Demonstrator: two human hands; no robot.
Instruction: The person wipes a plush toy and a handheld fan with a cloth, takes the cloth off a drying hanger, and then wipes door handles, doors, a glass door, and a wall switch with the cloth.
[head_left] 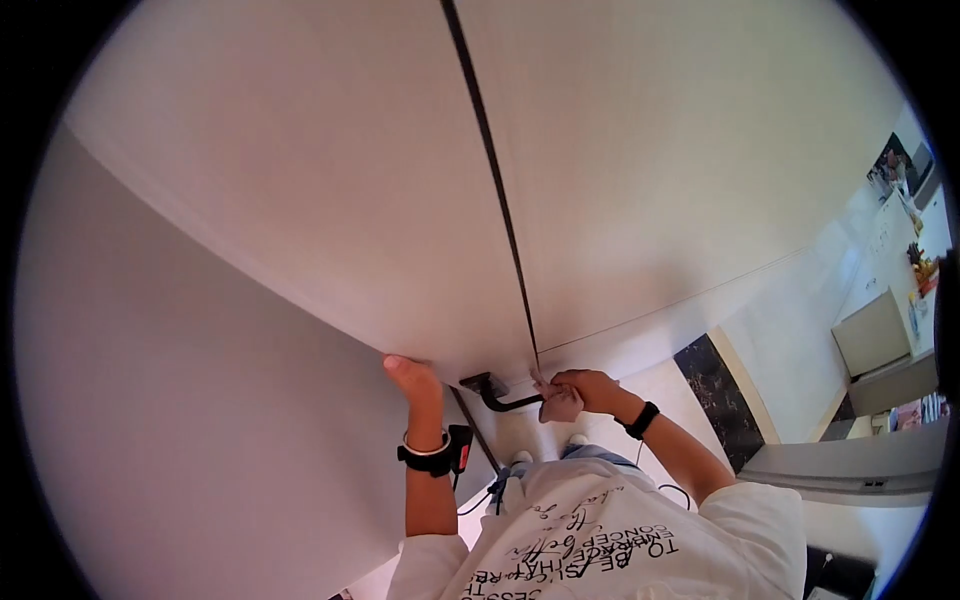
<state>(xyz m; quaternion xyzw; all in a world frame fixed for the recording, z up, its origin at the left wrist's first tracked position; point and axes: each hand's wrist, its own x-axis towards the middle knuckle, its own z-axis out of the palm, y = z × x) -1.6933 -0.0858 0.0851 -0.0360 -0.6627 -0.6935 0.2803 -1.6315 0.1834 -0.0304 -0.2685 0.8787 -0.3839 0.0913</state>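
My left hand (412,380) is raised against the pale door panel (300,200), near its border with a grey surface. One digit sticks out to the side; the other fingers are mostly hidden by the angle, but the hand looks open and holds nothing visible. A dark lever handle (497,400) juts from the door between my hands. My right hand (592,388) is closed on a pinkish-brown cloth (561,401), which lies against the free end of the handle. Whether the cloth wraps fully round the lever cannot be seen.
A dark vertical gap (490,150) runs between the door and a pale panel (680,160) on the right. A grey surface (180,380) fills the left. At far right are a white cabinet (872,335) and a cluttered counter. Dark patterned trim (718,400) borders the floor.
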